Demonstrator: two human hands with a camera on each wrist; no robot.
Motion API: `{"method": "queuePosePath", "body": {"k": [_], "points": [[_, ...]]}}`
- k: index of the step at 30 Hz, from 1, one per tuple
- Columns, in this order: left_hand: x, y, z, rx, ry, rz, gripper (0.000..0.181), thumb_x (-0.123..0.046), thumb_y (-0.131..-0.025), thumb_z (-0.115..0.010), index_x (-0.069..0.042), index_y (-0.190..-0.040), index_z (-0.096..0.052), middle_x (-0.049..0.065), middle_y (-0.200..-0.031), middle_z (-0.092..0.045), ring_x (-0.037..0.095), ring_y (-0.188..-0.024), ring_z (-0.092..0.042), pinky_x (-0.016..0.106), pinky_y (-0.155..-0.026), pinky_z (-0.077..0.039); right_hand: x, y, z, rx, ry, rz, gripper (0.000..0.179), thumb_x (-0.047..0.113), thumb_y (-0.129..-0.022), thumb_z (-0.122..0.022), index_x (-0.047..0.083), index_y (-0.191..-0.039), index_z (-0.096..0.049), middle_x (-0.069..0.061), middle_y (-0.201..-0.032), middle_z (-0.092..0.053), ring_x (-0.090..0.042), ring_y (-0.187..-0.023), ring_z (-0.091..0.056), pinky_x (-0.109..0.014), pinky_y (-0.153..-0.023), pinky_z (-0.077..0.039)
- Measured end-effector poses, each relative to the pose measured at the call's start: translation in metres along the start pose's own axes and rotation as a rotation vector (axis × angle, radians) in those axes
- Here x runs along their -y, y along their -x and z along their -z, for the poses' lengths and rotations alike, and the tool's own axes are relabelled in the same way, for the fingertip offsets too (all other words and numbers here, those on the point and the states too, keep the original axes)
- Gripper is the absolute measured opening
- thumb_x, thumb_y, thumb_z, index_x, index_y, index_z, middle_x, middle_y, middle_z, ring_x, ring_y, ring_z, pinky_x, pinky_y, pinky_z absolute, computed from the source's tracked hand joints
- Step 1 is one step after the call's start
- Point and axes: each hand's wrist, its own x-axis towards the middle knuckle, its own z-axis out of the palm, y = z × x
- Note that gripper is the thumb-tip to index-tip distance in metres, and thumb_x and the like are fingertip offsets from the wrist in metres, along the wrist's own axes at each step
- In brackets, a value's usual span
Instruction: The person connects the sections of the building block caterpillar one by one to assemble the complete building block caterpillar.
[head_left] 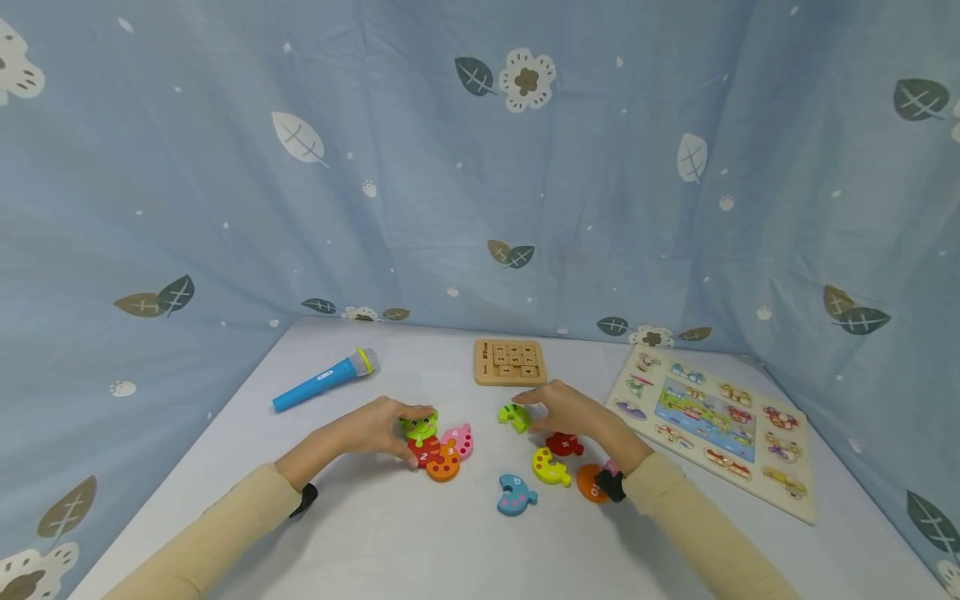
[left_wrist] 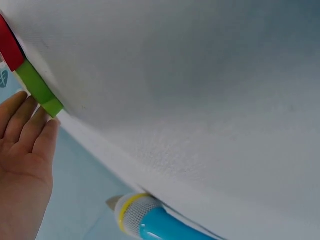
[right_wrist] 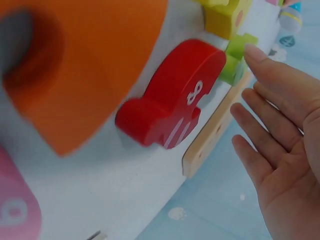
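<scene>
At left centre my left hand [head_left: 372,429] holds a green animal-face puzzle piece [head_left: 418,428], thumb on the near side and fingers on the far side. Joined to it in a curve are a red piece [head_left: 423,452] marked 2, an orange piece [head_left: 443,463] and a pink piece [head_left: 460,439]. The left wrist view shows fingertips against the green edge [left_wrist: 40,90]. My right hand [head_left: 567,410] pinches a small striped green piece [head_left: 513,417] between thumb and fingertips. Close by lie a red piece [right_wrist: 185,95] marked 8, a yellow piece [head_left: 551,467] and a blue piece [head_left: 516,495].
An orange piece [head_left: 591,483] and a pink piece [right_wrist: 15,205] lie under my right wrist, partly hidden. A blue toy microphone [head_left: 318,383] lies at back left. A wooden number board [head_left: 511,363] is at back centre, a picture puzzle board [head_left: 757,483] at right. A curtain [head_left: 420,183] hangs behind.
</scene>
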Motion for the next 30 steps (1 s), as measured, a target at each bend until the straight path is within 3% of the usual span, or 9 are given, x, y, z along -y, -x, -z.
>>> {"method": "queuePosePath", "body": {"k": [7, 14, 21, 30], "points": [[0.000, 0.001, 0.001, -0.009, -0.005, 0.006, 0.083, -0.042, -0.068, -0.086, -0.007, -0.137, -0.055, 0.007, -0.139, -0.053, 0.028, -0.131, -0.045, 0.045, -0.104, -0.041, -0.003, -0.011, 0.003, 0.046, -0.034, -0.042, 0.052, 0.014, -0.078, -0.082, 0.010, -0.127, -0.064, -0.005, -0.129, -0.062, -0.022, -0.115, -0.058, -0.031, -0.087, -0.054], [0.000, 0.000, 0.000, -0.008, 0.006, 0.007, 0.082, -0.042, -0.069, -0.085, -0.008, -0.137, -0.054, 0.006, -0.140, -0.052, 0.027, -0.131, -0.045, 0.046, -0.104, -0.040, -0.007, -0.016, 0.000, 0.069, -0.042, 0.034, 0.053, 0.013, -0.077, -0.082, 0.004, -0.126, -0.064, -0.009, -0.125, -0.064, -0.024, -0.116, -0.059, -0.039, -0.094, -0.050], [-0.001, 0.000, -0.001, -0.009, 0.016, 0.019, 0.082, -0.040, -0.069, -0.086, -0.008, -0.137, -0.055, 0.006, -0.140, -0.053, 0.028, -0.131, -0.045, 0.046, -0.104, -0.040, -0.007, -0.018, -0.005, 0.063, -0.028, 0.022, 0.049, 0.014, -0.078, -0.082, 0.007, -0.124, -0.066, -0.008, -0.126, -0.063, -0.023, -0.115, -0.058, -0.037, -0.093, -0.051], [-0.001, 0.000, -0.001, -0.013, 0.009, 0.014, 0.082, -0.042, -0.069, -0.086, -0.008, -0.137, -0.055, 0.007, -0.139, -0.053, 0.028, -0.131, -0.046, 0.047, -0.104, -0.041, -0.005, -0.016, -0.005, 0.055, -0.028, 0.050, 0.049, 0.014, -0.079, -0.081, 0.004, -0.124, -0.065, -0.011, -0.126, -0.063, -0.020, -0.098, -0.058, -0.038, -0.093, -0.050]]}}
